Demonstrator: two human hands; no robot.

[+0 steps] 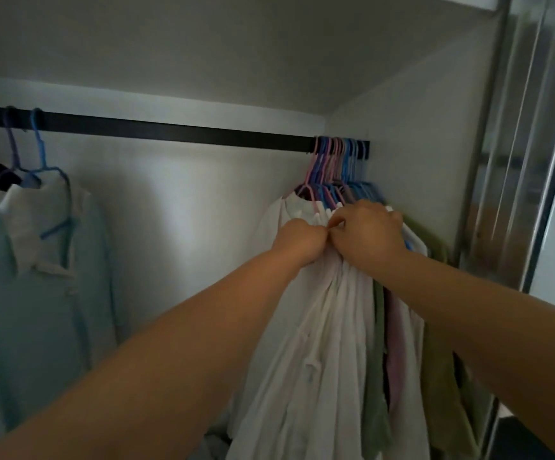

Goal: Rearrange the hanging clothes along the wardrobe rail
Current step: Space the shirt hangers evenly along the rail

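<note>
Both hands meet at the shoulders of white shirts [319, 327] bunched at the right end of the black wardrobe rail [176, 129]; left hand [302, 240] and right hand [369, 234] pinch the fabric, fingers curled.

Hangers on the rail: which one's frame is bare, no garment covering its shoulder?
The blue hanger at far left: its wire shoulder lies exposed over the pale blue shirt. The bunched hangers at right are buried in clothes.
</note>
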